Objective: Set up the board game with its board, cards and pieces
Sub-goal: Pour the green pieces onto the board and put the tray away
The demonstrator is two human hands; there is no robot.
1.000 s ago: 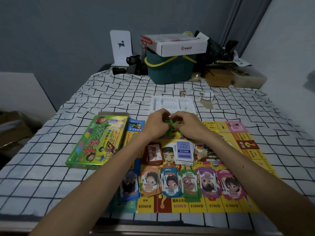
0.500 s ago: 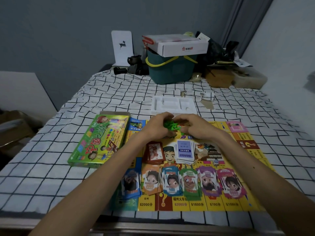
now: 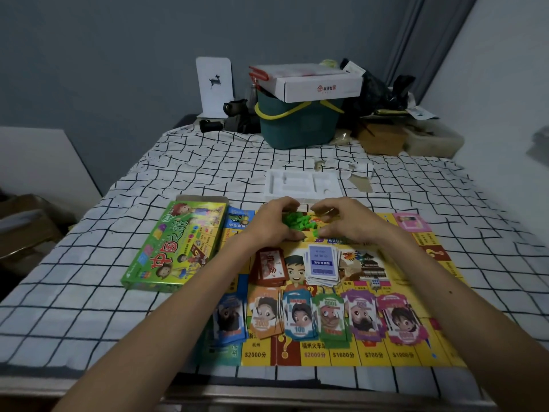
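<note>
The yellow game board (image 3: 374, 355) lies on the checked bedspread. A heap of small green pieces (image 3: 295, 220) sits at its far edge. My left hand (image 3: 271, 226) curls around the heap from the left. My right hand (image 3: 346, 223) curls in from the right, thumb and fingers at a loose green piece (image 3: 316, 232). Nearer me lie a stack of blue cards (image 3: 322, 263), a stack of red-brown cards (image 3: 270, 267) and a row of several paper-money stacks (image 3: 298, 319). A small die (image 3: 375, 283) rests on the board.
The green game box (image 3: 175, 248) lies left of the board. A white moulded tray (image 3: 300, 185) sits just beyond my hands. A teal basket (image 3: 300, 126) with a white carton (image 3: 320, 84) on top and other clutter stand at the far end.
My hands have drawn slightly apart, and the green pieces, held tight between them before, now show as a looser heap on the board.
</note>
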